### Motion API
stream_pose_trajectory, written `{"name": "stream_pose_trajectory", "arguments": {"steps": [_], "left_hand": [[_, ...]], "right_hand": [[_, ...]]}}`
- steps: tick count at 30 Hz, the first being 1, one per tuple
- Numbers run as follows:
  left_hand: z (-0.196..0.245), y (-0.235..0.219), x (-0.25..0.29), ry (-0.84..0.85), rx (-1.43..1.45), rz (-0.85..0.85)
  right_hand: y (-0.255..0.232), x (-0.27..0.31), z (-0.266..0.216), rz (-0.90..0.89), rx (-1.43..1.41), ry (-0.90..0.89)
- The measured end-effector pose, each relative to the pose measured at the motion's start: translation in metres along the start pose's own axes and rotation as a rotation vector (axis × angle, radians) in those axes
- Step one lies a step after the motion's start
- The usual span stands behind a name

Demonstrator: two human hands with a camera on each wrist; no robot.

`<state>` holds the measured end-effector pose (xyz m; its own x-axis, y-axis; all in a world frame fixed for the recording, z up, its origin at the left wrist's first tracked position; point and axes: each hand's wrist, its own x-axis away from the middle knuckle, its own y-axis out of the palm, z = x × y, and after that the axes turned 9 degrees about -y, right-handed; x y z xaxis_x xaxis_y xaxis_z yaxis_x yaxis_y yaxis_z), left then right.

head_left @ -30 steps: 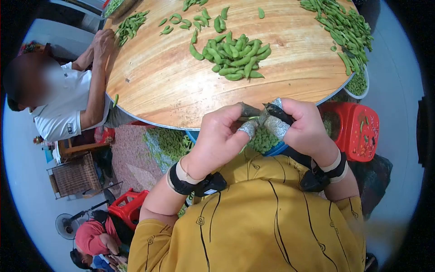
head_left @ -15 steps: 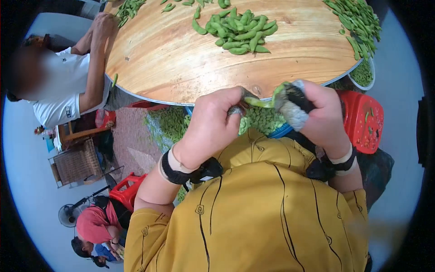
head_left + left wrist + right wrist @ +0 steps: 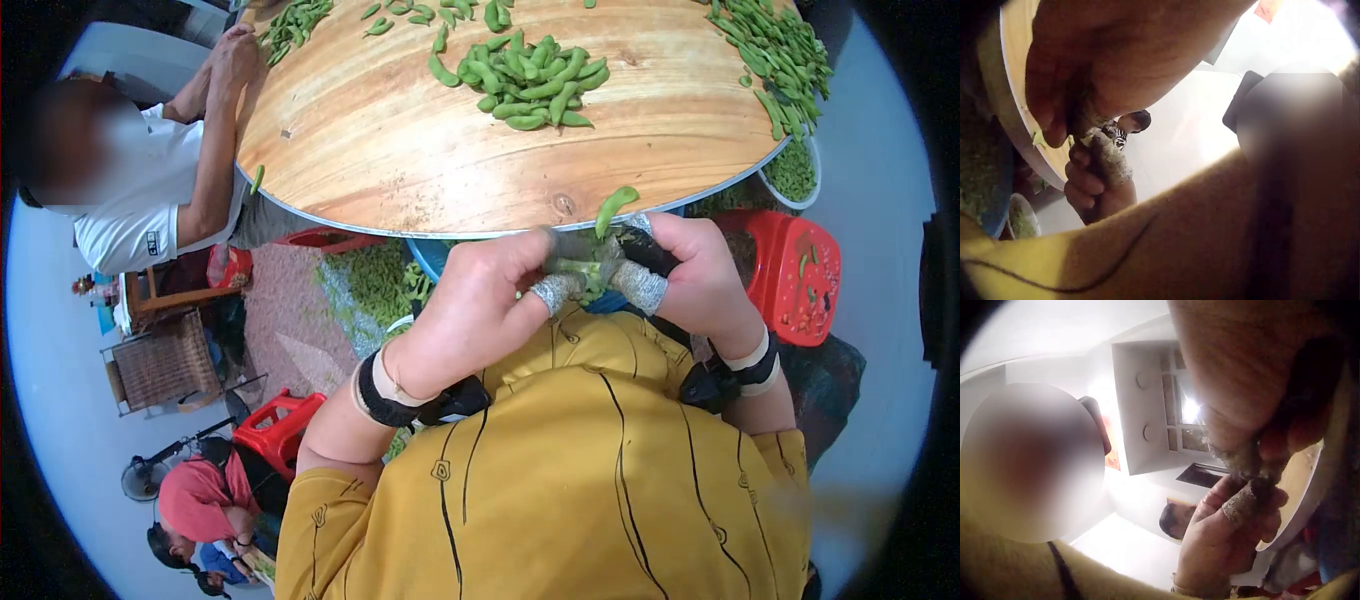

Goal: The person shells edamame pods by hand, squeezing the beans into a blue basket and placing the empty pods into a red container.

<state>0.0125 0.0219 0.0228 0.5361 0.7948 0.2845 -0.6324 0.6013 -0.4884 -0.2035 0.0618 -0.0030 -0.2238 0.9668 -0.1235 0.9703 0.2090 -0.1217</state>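
Observation:
In the head view my left hand (image 3: 480,300) and right hand (image 3: 695,270) meet just past the table's near edge. Silvery tape wraps both thumbs, and dark coverings show on fingers. Between the thumbs they pinch a green soybean pod (image 3: 592,272), largely hidden by the fingers. Another plump pod (image 3: 615,208) sticks up beside the right fingertips and overlaps the table edge. The left wrist view shows my left hand (image 3: 1116,62) close up against the taped right thumb (image 3: 1113,162). In the right wrist view the left hand (image 3: 1216,540) touches the right fingers, the pod hidden in shadow.
A pile of soybean pods (image 3: 540,85) lies on the wooden table (image 3: 400,140), with a bigger heap (image 3: 770,65) at right. Below are a blue basin (image 3: 428,257) and a white bowl of beans (image 3: 795,175). A red stool (image 3: 800,270) stands right; a person (image 3: 150,165) sits left.
Half a second ago the hands were drawn apart with a pod stretched between them. Now they are together again, and a whole pod pokes up by the right fingertips.

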Motion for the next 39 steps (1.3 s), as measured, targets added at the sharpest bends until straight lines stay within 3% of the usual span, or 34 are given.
{"name": "stream_pose_trajectory", "arguments": {"steps": [1, 2, 5, 6, 8, 12, 16, 19, 21, 22, 23, 25, 27, 30, 32, 33, 35, 38, 39], "left_hand": [[-0.004, 0.002, -0.001, 0.013, 0.015, -0.046], [-0.004, 0.004, -0.001, 0.115, -0.099, 0.054], [0.001, 0.008, 0.002, 0.152, -0.181, 0.067], [0.000, 0.013, 0.001, 0.174, -0.089, 0.081], [-0.009, 0.016, 0.002, 0.153, -0.142, 0.047], [-0.017, 0.012, 0.010, 0.141, -0.203, 0.011], [-0.019, -0.011, 0.029, 0.027, -0.110, 0.054], [-0.042, -0.034, 0.045, -0.055, -0.337, 0.154], [-0.081, -0.040, 0.057, -0.238, -0.807, 0.138], [-0.091, -0.032, 0.062, -0.296, -1.021, 0.253], [-0.098, -0.029, 0.061, -0.300, -1.019, 0.254], [-0.105, -0.024, 0.052, -0.155, -0.835, 0.270], [-0.113, -0.008, 0.034, -0.087, -0.580, 0.152], [-0.136, 0.013, 0.002, 0.011, -0.548, 0.020], [-0.143, 0.024, -0.013, -0.081, -0.696, -0.145], [-0.147, 0.029, -0.019, -0.076, -0.697, -0.150], [-0.155, 0.037, -0.028, -0.243, -0.757, -0.328], [-0.163, 0.045, -0.033, -0.275, -0.785, -0.353], [-0.170, 0.049, -0.035, -0.283, -0.803, -0.361]], "right_hand": [[0.001, 0.000, 0.002, -0.010, -0.045, -0.001], [0.003, 0.001, 0.002, -0.010, -0.042, -0.003], [0.010, 0.002, 0.003, -0.009, 0.137, -0.084], [0.011, 0.002, 0.004, -0.058, 0.345, -0.159], [0.019, 0.003, 0.006, -0.112, 0.614, -0.262], [0.026, 0.007, -0.001, -0.243, 0.681, -0.207], [0.028, 0.005, 0.006, -0.161, 0.781, -0.256], [0.020, 0.002, 0.007, -0.324, 0.676, -0.242], [0.017, 0.002, 0.012, -0.235, 0.605, -0.392], [0.013, 0.001, 0.008, -0.239, 0.603, -0.391], [0.008, -0.002, 0.001, -0.179, 0.676, -0.389], [0.006, -0.007, -0.001, -0.121, 0.746, -0.384], [0.005, -0.015, 0.003, 0.027, 0.900, -0.354], [0.002, -0.018, 0.016, -0.012, 0.932, -0.358], [-0.004, -0.014, 0.018, -0.027, 0.932, -0.361], [-0.008, -0.010, 0.018, -0.040, 0.919, -0.350], [-0.019, -0.001, 0.017, -0.049, 0.908, -0.337], [-0.043, 0.020, 0.010, 0.079, 1.014, -0.271], [-0.055, 0.028, 0.006, 0.119, 1.051, -0.141]]}}
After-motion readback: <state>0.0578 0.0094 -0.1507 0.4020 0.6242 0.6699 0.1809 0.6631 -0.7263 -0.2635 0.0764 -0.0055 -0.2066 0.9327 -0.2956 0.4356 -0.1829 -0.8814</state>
